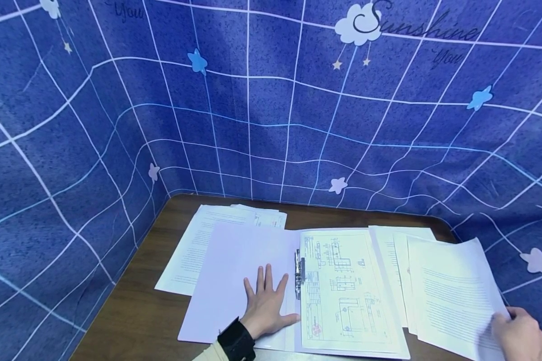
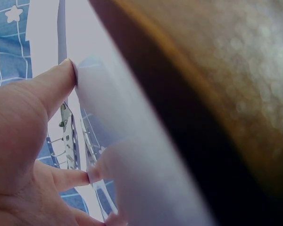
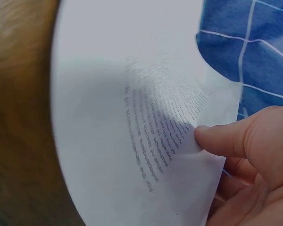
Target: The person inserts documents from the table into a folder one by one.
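Lavender folder (image 1: pixel 235 271) lies open at the lower centre of the frame, a technical drawing (image 1: pixel 361 281) on its right side, beside the metal clip (image 1: pixel 298 281), as a left hand (image 1: pixel 265 306) rests on its left cover, fingers spread. At lower right, a right hand (image 1: pixel 521 333) pinches a printed sheet (image 1: pixel 456 291), cut off at the bottom edge. The folder partly hides papers (image 1: pixel 191 255) at left; their small print is illegible.

In the head view, the rightmost sheet (image 1: pixel 456 301) is cut off below, its print (image 1: pixel 453 283) illegibly small
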A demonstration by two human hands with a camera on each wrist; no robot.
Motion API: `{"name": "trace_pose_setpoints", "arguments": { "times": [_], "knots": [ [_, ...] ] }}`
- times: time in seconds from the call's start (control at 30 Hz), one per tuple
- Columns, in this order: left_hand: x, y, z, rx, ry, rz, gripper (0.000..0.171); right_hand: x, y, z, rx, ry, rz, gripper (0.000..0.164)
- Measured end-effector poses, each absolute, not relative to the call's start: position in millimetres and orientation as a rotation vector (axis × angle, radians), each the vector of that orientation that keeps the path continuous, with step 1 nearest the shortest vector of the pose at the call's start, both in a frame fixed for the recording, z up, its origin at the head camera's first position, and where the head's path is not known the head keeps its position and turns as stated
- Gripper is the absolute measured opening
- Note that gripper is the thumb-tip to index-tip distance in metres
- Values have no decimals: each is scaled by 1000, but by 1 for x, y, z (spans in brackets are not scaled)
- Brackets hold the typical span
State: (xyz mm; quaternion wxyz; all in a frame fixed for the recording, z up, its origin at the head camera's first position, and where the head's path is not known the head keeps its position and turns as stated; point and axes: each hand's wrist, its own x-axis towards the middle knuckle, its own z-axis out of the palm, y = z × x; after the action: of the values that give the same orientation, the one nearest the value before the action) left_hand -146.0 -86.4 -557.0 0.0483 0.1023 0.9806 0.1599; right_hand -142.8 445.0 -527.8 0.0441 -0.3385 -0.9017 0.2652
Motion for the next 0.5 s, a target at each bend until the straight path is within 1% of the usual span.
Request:
{"name": "trace_pose_setpoints", "arguments": {
  "times": [0.23, 0.5],
  "knots": [
    [-145, -86, -556, 314, 2985, 502, 103, -142, 436, -503, -1023, -2665, 824, 44],
    [-144, -87, -555, 320, 2992, 500, 103, -144, 423, -474, -898, -2517, 789, 40]
  ]
}}
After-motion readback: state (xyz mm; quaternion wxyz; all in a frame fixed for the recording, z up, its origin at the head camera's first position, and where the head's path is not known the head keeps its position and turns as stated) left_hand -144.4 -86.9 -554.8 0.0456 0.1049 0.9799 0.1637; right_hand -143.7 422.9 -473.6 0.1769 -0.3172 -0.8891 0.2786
